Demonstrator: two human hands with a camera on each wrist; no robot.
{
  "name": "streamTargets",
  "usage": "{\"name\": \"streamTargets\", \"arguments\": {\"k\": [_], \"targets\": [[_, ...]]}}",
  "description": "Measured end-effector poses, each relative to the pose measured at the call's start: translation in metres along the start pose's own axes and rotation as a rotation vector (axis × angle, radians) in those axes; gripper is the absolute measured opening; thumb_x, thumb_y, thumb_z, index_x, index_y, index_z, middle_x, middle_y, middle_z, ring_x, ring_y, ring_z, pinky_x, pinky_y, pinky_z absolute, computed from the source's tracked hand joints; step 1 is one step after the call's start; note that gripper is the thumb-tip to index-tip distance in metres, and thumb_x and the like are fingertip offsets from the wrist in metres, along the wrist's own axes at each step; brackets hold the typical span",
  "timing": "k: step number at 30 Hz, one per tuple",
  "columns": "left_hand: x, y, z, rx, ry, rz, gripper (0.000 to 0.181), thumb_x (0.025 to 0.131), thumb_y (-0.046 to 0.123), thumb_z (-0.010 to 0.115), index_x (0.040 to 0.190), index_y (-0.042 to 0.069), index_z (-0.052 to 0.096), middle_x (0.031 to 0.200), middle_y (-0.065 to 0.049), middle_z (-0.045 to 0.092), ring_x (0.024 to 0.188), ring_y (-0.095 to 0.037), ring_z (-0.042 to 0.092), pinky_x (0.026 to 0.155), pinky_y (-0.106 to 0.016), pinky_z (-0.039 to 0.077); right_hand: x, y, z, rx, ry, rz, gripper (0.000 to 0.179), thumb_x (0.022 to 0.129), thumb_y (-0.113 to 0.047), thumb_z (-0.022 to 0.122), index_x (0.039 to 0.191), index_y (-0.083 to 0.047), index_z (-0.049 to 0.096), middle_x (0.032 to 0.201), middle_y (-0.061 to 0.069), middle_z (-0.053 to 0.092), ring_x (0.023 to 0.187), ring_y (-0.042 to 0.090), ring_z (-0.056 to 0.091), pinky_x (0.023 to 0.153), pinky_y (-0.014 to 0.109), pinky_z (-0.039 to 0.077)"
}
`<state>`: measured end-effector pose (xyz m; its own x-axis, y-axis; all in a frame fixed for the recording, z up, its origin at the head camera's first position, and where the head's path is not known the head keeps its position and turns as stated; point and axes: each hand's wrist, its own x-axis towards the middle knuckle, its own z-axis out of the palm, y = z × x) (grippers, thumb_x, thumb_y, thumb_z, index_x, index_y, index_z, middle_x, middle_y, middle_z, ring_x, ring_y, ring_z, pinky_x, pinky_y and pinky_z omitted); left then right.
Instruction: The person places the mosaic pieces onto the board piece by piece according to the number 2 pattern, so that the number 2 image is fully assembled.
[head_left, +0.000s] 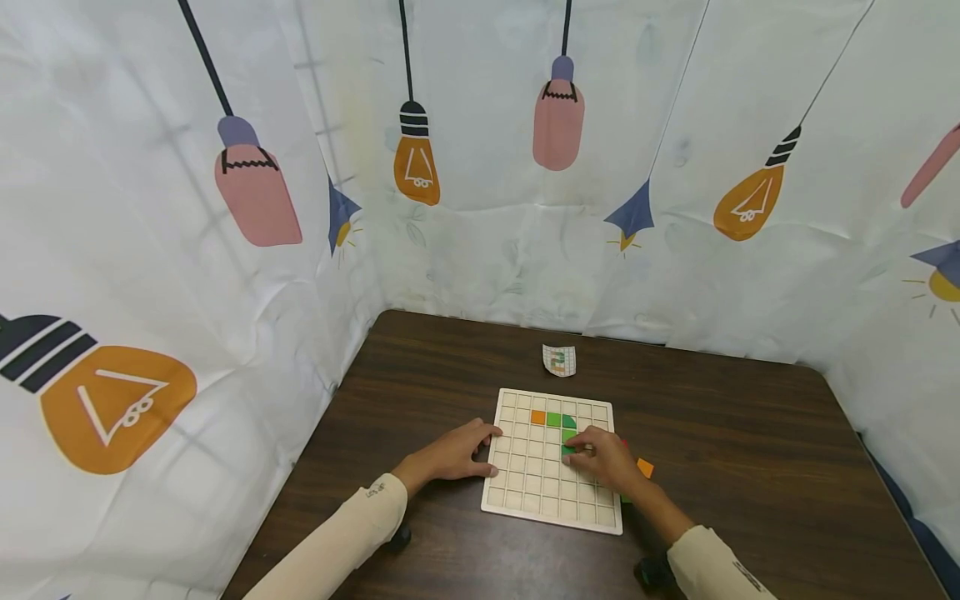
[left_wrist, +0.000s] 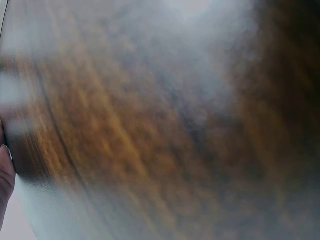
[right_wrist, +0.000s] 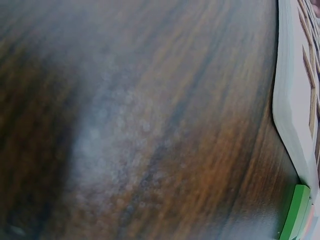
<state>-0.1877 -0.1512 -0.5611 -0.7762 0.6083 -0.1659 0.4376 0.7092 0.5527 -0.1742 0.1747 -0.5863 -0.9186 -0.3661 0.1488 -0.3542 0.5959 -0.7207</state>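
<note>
A pale square grid board lies on the dark table. On it, an orange tile, a green tile and a two-tone green tile form a row, with another green tile below the right end. My right hand reaches over the board's right side, thumb and index finger pinching a green square tile at the lower end of that column. At the left edge, my left hand touches the board with thumb and fingertips spread apart. The left wrist view shows mostly blurred tabletop.
Beyond the board lies a small printed card with a coloured grid pattern. Loose tiles, including an orange one, lie by the board's right edge, partly hidden by the right hand. A green piece leans near the board's corner. White patterned curtains surround the table.
</note>
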Motion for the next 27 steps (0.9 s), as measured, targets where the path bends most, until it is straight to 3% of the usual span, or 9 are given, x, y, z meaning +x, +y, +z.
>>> {"name": "streamTargets", "arguments": {"k": [12,27], "targets": [[0.0017,-0.0015,0.0012,0.014,0.003,0.001,0.064,0.089,0.046,0.074,0.141,0.016,0.053,0.105,0.006,0.049,0.084,-0.006,0.047,0.073,-0.023,0.040,-0.0006,-0.0029,0.0000,-0.030,-0.003,0.065,0.018,0.082,-0.024,0.084,0.098,-0.017,0.078,0.090,-0.008,0.066,0.082,0.006,0.057,0.072,0.024,0.049],[0.0014,-0.0029,0.0020,-0.006,0.004,0.014,0.062,0.090,0.045,0.073,0.140,0.015,0.053,0.104,0.007,0.049,0.083,-0.005,0.046,0.072,-0.022,0.039,-0.0002,-0.0045,0.0004,-0.024,0.004,0.062,0.017,0.082,-0.022,0.084,0.097,-0.016,0.078,0.090,-0.007,0.067,0.083,0.007,0.058,0.073,0.024,0.049]]}}
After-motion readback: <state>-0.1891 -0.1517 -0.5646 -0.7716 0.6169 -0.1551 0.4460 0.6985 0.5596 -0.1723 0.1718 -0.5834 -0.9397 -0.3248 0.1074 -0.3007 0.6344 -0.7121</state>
